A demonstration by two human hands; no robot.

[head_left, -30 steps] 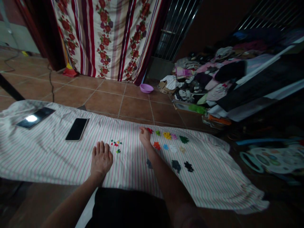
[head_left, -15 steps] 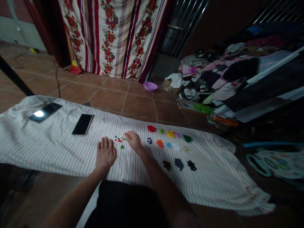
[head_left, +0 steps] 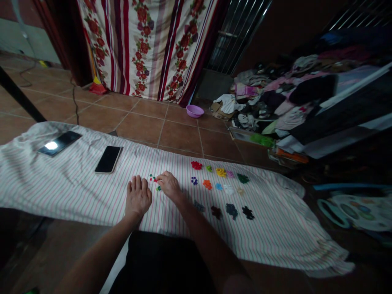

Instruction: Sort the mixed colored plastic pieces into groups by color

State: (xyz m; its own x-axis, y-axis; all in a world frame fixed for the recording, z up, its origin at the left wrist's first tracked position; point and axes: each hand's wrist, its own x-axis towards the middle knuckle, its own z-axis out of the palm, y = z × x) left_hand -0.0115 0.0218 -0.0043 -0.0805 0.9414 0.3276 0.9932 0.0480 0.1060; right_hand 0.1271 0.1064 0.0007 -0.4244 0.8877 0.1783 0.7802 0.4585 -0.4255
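My left hand [head_left: 139,196] lies flat on the striped cloth [head_left: 101,200], fingers stretched out and holding nothing. Just right of it is a small cluster of red and green pieces [head_left: 152,178], partly hidden by my right hand [head_left: 169,184]. The fingers of that hand are pinched together over the cluster's right side; what is between them is too small to make out. A green piece or two [head_left: 158,188] lie just below the cluster. Further right are sorted piles, among them a red pile [head_left: 196,165], a purple group [head_left: 194,180] and an orange pile [head_left: 207,184].
More piles continue rightward: yellow [head_left: 221,172], dark green [head_left: 243,178], white [head_left: 228,189], brown [head_left: 216,212] and black [head_left: 248,212]. A phone [head_left: 108,159] and a dark shiny slab [head_left: 61,143] lie at left. Beyond, a purple basin [head_left: 194,111] stands on the tiled floor.
My right hand has moved slightly down and left, its fingertips now over the right part of the cluster. The left hand stays flat in place. The view has shifted slightly.
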